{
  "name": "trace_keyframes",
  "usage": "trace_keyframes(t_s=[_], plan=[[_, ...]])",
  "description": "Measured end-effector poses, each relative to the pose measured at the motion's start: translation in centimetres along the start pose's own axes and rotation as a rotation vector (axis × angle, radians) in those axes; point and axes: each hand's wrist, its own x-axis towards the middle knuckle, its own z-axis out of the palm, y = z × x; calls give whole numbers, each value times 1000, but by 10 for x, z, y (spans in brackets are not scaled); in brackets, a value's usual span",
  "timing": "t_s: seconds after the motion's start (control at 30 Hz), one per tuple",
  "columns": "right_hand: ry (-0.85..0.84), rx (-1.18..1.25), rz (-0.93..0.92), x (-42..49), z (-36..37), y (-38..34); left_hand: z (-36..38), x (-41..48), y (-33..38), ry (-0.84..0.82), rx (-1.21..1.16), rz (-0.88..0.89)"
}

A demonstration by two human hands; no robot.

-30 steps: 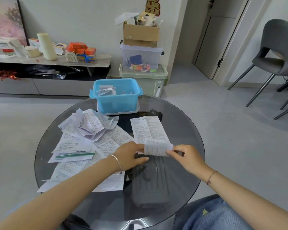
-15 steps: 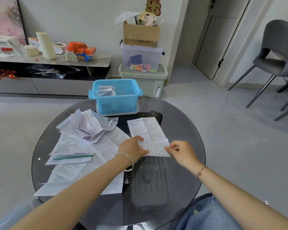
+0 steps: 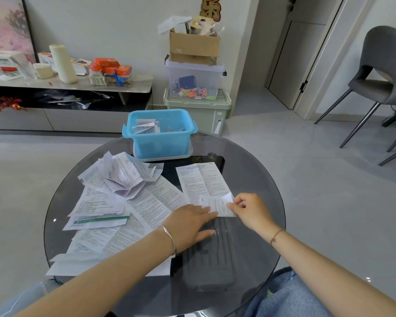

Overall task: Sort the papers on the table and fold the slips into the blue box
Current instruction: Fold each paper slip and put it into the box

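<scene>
A long printed slip (image 3: 199,180) lies on the round glass table (image 3: 261,184), its near end folded up into a small flap (image 3: 217,205). My right hand (image 3: 249,210) pinches the flap's right edge. With straight fingers, my left hand (image 3: 190,221) lies flat on the table and touches the flap's left side. The blue box (image 3: 160,136) stands on a white lid at the table's far side with several folded slips inside. Left of my hands, a heap of loose and crumpled papers (image 3: 121,191) covers the table.
A dark case (image 3: 208,255) shows beneath the glass. Stacked storage bins and a cardboard box (image 3: 194,72) stand behind the table. A low shelf (image 3: 66,83) with packets runs along the left wall. A grey chair (image 3: 380,78) is at the right.
The slip's near end was lifted between both hands, then laid down as a fold. My left hand has flattened and slid down onto the table beside it.
</scene>
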Motion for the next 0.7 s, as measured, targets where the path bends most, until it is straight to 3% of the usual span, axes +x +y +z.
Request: trace_keyframes(t_s=[0.33,0.43,0.5,0.6,0.7], plan=[[21,9,-8,-5,0,-3,1,-3,3,-72,122,16],[134,-205,-213,-18,-9,-5,2,-5,7,-80,147,-6],[208,-353,-467,-25,-15,-5,4,-5,9,-76,145,-20],[100,-503,-810,-35,-12,5,6,-6,11,-64,137,-30],[2,-600,-887,-43,-2,15,7,-7,12,-66,134,-42]])
